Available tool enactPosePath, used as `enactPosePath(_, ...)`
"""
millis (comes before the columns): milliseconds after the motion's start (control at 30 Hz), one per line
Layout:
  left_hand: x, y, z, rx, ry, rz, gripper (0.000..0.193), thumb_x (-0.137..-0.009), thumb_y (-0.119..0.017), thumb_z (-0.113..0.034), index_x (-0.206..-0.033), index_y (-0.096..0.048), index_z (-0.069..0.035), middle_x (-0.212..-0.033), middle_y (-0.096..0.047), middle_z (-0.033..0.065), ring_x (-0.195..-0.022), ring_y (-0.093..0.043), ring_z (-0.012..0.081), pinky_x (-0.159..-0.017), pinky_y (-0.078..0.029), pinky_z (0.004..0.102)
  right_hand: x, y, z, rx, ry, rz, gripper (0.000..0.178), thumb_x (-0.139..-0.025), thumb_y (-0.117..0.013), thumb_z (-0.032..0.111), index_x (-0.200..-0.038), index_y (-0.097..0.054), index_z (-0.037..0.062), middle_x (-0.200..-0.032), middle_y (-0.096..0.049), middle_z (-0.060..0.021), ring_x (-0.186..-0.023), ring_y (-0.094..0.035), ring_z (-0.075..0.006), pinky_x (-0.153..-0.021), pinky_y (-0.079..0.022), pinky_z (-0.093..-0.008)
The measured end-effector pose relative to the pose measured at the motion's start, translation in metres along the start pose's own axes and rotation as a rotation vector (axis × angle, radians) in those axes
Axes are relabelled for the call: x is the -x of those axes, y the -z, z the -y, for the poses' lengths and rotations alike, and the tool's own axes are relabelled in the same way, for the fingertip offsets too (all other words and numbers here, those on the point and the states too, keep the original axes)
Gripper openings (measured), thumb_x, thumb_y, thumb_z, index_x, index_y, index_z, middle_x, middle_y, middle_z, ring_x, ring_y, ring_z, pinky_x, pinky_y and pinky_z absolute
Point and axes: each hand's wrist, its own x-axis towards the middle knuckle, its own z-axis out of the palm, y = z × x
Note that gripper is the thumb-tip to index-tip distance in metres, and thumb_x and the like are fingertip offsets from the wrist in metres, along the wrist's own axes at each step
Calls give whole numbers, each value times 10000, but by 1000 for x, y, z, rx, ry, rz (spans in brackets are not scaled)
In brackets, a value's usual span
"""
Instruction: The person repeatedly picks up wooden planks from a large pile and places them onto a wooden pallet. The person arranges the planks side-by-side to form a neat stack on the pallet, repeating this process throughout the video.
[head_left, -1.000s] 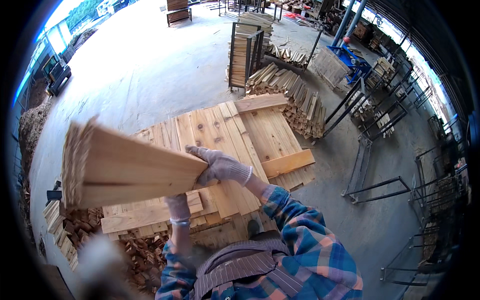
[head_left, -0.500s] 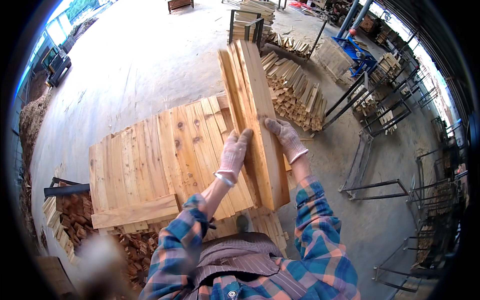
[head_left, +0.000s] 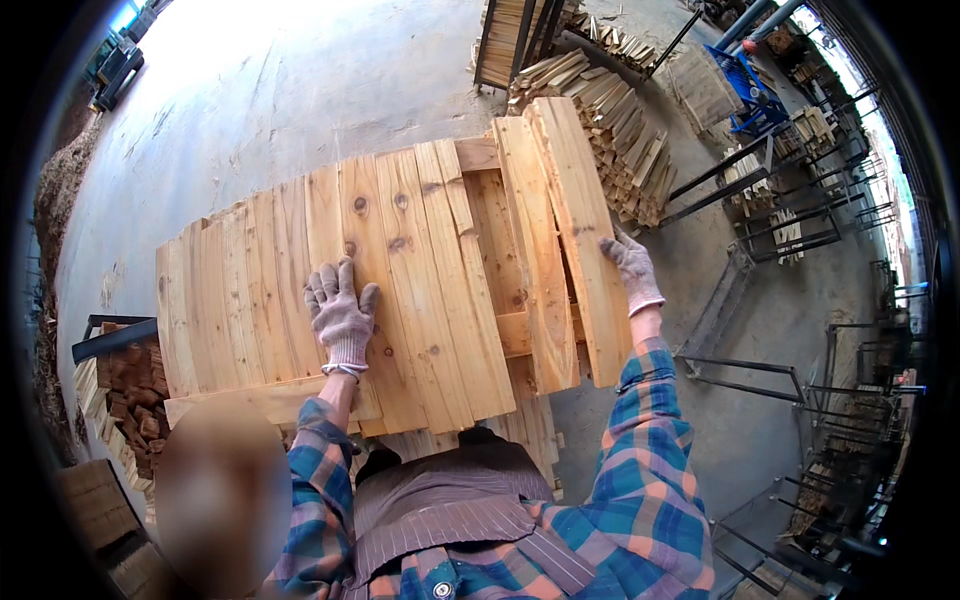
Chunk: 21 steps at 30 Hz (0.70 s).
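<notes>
My left hand (head_left: 342, 314), in a pinkish-grey knit glove, lies flat with fingers spread on a row of planed wooden boards (head_left: 300, 235). My right hand (head_left: 635, 270), gloved alike, rests its fingers against the outer edge of the rightmost loose board (head_left: 587, 240). Another loose board (head_left: 535, 260) lies right beside that one, with a narrow dark gap between them near the lower end. Left of this pair, a wider opening shows a lower board (head_left: 490, 235) and a crosspiece (head_left: 515, 333). Several boards have dark knots.
Bundled wood strips (head_left: 600, 130) lie on the concrete floor beyond the boards. Black metal frames (head_left: 745, 375) stand to the right, near a blue metal stand (head_left: 748, 90). Reddish-brown wood blocks (head_left: 140, 400) sit at the left. A blurred round shape (head_left: 225, 490) covers the lower left.
The boards I held raised in both hands now lie on the right of the row. My left hand has let go and moved left onto the row; my right hand stays at the outer edge.
</notes>
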Motion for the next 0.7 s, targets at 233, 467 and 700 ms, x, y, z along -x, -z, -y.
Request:
enactPosePath(233,-3,10,-11,-25,-2,55,674,-920,-469,-559,-1448,-397,-147,-1488,-373,184,-1400,-285,386,-1164,-169,492,-9,33,-11,169,-58,-5,413,-853,-742,318,-1095,-671,-10,-892,-688,-11,-722,-618,-75,-652,-514,-236)
enactPosePath(467,-4,11,-4,-14,12,47,671,-920,-476,-552,-1450,-398,-147,-1481,-382,187,-1395,-293,387,-1163,-170,491,22,-36,-6,321,-124,192,542,-803,-769,384,-1107,-656,-50,-942,-692,-50,-827,-632,-114,-745,-508,-265)
enactPosePath(700,-4,3,-7,-28,10,28,664,-919,-477,-558,-1445,-402,-159,-1482,-379,182,-1397,-295,373,-1161,-180,487,34,-124,38,1299,-35,-64,981,-694,-813,395,-1496,-300,156,-1258,-538,-309,-1105,-579,-410,-932,-485,-447)
